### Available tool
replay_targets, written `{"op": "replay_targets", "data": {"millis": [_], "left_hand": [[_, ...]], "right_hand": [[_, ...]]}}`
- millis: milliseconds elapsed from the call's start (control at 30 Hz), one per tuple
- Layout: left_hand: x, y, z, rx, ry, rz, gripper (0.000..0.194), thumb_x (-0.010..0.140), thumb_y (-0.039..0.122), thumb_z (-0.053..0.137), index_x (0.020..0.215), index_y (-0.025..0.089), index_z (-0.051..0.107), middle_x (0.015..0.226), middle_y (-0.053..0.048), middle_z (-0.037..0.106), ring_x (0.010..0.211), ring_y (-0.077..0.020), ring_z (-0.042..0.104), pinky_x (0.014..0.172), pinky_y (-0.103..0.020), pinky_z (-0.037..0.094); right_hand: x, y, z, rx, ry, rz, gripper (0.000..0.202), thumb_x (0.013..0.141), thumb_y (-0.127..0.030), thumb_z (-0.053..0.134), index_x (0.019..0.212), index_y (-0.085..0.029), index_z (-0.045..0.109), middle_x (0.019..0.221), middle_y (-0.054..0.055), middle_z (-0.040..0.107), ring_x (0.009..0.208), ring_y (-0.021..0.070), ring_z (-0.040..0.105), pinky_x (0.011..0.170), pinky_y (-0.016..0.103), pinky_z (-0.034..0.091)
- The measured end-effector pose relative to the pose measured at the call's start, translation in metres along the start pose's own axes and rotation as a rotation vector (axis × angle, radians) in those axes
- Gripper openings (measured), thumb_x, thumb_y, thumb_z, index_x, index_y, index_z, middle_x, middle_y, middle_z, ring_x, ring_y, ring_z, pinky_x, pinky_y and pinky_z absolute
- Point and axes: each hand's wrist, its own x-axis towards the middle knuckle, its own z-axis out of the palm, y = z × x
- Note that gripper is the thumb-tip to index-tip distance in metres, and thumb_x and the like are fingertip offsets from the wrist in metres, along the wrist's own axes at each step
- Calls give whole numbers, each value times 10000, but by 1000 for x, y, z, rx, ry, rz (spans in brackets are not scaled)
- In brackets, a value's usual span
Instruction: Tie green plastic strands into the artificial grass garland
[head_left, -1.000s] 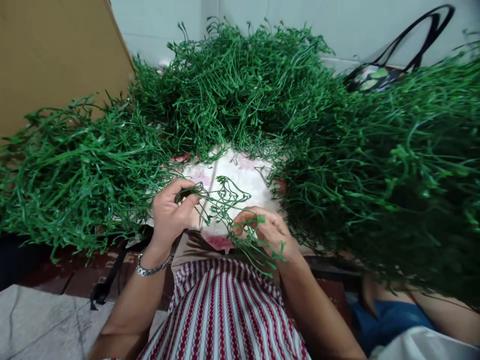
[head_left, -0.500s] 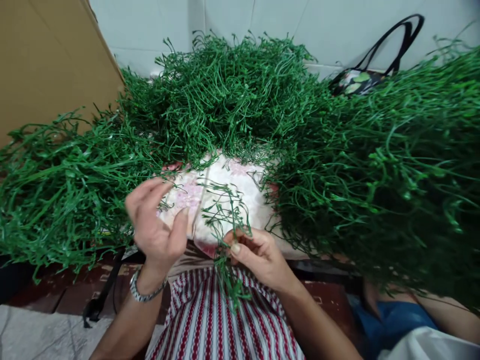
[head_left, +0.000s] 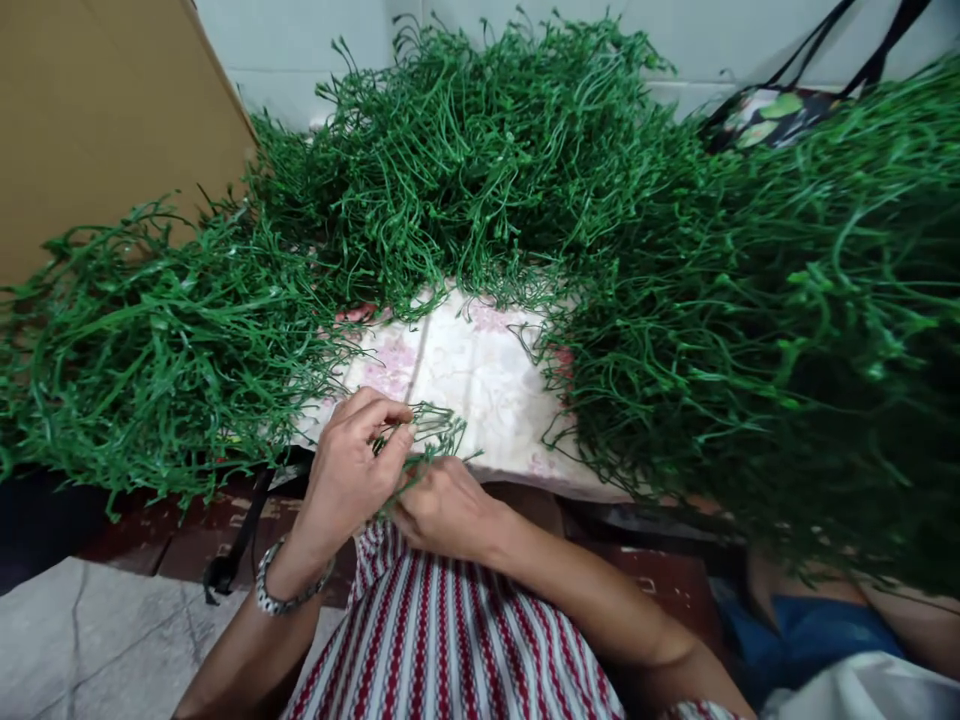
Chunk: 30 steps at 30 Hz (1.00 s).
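Two hands work close together, and one small bunch of green stems (head_left: 442, 436) is between them. The left hand (head_left: 362, 462) bends its fingers, and the thumb and fingertips come together to pinch some stems. The right hand (head_left: 448, 505) is curled up like a fist around the same bunch. Its fingertips are hidden behind the back of the hand, and it is hard to tell if the two hands touch. The bunch lies right at the fingers: some stems poke out past the left fingertips, and some sit on top of the right hand.

There are three big heaps of green stems, and their edges meet. The left heap (head_left: 172, 350) is to the left of the left fingers. The far heap (head_left: 487, 170) is in front of both hands, well apart from the fingers. The right heap (head_left: 750, 330) is to the right of the right fingers. Many of the stems have little buds at the tips.

One flowered tablecloth (head_left: 487, 375) spreads just beyond the fingers. One shiny wristband (head_left: 283, 598) goes around the left wrist, behind those fingers. One striped top (head_left: 465, 640) is below the fingers. Far past them are one bag (head_left: 784, 115) to the right and one brown board (head_left: 112, 130) to the left.
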Motion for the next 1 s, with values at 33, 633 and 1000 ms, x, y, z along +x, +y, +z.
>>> {"op": "replay_targets", "data": {"millis": [33,633,1000], "left_hand": [[-2,-2,-1,-31,-27,-45,103,750,161,546,817,171,623,773,-21,614,704,-145,549,655,-256,430],[-27,-17,-23,-522,109,-173,208,742,125,577,921,192,659,853,-25,641,775,-137,572,694,-219,445],[-28,-3,5,-547,-95,-86,59,757,124,561,739,177,580,712,-5,574,668,-129,536,636,-231,422]], "right_hand": [[2,-1,5,-27,-28,-37,159,802,-183,460,679,-151,557,591,40,594,534,146,510,514,253,352],[-17,-18,-65,377,-216,-90,258,892,-275,479,1078,-134,590,829,74,668,674,149,611,593,263,457],[1,37,-71,373,87,-140,628,834,-477,535,1331,-138,354,1302,134,484,1249,231,403,1079,469,245]]}}
